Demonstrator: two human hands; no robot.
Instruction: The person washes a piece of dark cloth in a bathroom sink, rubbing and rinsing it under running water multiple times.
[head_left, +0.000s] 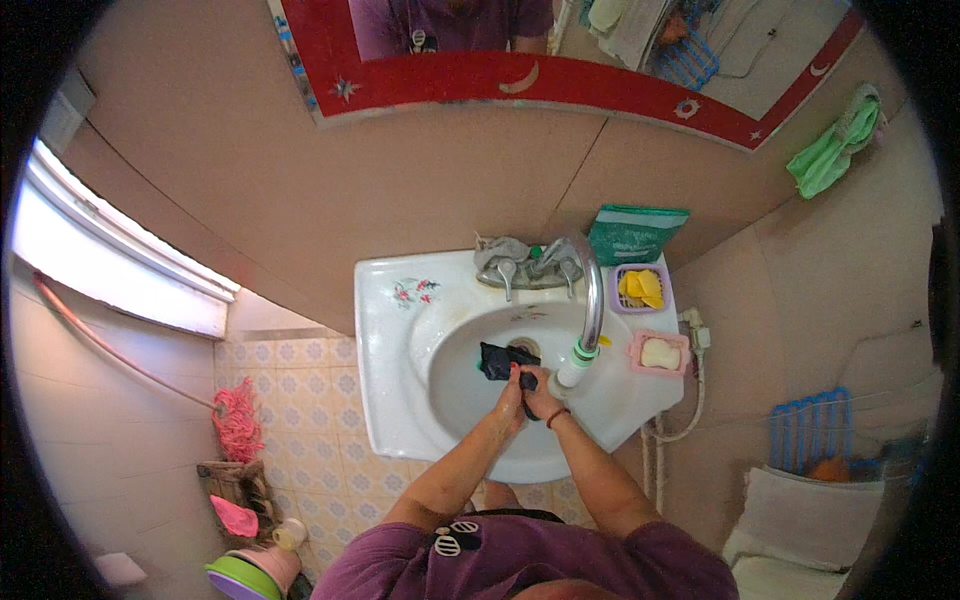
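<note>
Over the basin of a white ceramic sink (382, 360), my left hand (511, 394) and my right hand (536, 394) meet side by side, gripping a wet-looking black cloth (496, 362) between them. Part of the cloth spreads beyond the fingers towards the drain, and a dark end hangs below my hands. The curved chrome faucet (592, 300), with a green and white nozzle (576, 367), stands just right of my right hand. Whether water runs from it cannot be told. A reddish band circles my right wrist.
On the sink's right side are a pink dish with a bar of soap (660, 353), a purple basket (639, 288) with yellow pieces and a green pouch (636, 234). Two tap handles (507, 279) stand behind the basin. A red-framed mirror (480, 81) hangs above. A pink mop (238, 421) and plastic basins (251, 574) lie left.
</note>
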